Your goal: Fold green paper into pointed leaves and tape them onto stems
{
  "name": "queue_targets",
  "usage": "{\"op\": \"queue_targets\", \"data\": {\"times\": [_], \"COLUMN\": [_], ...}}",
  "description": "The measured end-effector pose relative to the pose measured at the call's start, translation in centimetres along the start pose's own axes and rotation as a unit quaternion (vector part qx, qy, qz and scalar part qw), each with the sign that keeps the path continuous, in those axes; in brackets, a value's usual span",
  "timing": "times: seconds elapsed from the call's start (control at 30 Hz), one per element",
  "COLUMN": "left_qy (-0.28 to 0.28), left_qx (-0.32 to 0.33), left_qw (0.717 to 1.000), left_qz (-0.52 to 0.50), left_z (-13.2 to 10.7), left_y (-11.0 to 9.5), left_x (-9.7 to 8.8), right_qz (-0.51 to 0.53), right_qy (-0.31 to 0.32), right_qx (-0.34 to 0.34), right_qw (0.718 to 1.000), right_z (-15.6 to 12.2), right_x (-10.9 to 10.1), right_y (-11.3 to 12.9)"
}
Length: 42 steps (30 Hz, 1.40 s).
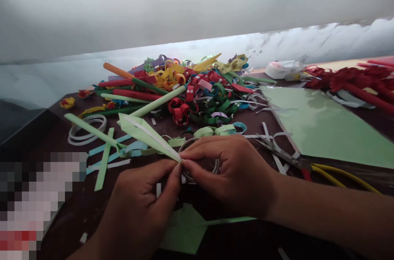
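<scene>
My left hand [144, 198] and my right hand [227, 174] meet at the middle of a dark table [76, 206]. Both pinch the narrow end of a folded light green paper leaf [144, 133] with a white strip along its middle. The leaf points up and to the left, away from my fingers. Under my right hand lies a roll of clear tape [197, 161], partly hidden. A piece of green paper [184, 229] lies on the table below my hands.
A heap of coloured paper strips, curls and rolled paper sticks [184, 87] fills the table behind. A large green sheet [320, 124] lies at the right, scissors [283, 153] beside it. Red paper flowers [347, 79] sit far right, a tape ring [88, 128] at left.
</scene>
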<state>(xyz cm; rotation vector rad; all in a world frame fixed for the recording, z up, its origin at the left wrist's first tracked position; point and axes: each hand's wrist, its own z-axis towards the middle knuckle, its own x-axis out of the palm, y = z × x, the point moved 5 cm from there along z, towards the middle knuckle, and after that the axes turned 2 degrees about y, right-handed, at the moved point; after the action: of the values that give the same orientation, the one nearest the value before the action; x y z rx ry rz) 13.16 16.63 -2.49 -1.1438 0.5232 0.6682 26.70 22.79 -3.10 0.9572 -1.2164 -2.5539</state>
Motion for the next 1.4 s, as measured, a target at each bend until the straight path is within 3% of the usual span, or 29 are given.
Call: {"op": "queue_targets", "data": {"times": [0.6,0.9,1.1,1.4], "left_qy": [0.014,-0.009,-0.013,-0.006], "left_qx": [0.039,0.07,0.075,0.074], "left_qw": [0.998,0.995,0.993,0.993], "left_qz": [0.049,0.077,0.095,0.088], "left_z": [-0.43,-0.34,-0.08,-0.3], "left_y": [0.01,-0.67,-0.85,-0.75], "left_x": [0.46,0.32,0.4,0.36], "right_qz": [-0.045,-0.005,-0.063,-0.103], "right_qy": [0.031,0.017,0.03,0.044], "right_qx": [-0.022,0.036,-0.029,-0.042], "right_qw": [0.998,0.999,0.997,0.993], "right_z": [-0.01,-0.01,0.03,-0.12], "right_x": [0.06,-0.02,-0.12,-0.03], "right_y": [0.34,-0.24,0.56,0.68]}}
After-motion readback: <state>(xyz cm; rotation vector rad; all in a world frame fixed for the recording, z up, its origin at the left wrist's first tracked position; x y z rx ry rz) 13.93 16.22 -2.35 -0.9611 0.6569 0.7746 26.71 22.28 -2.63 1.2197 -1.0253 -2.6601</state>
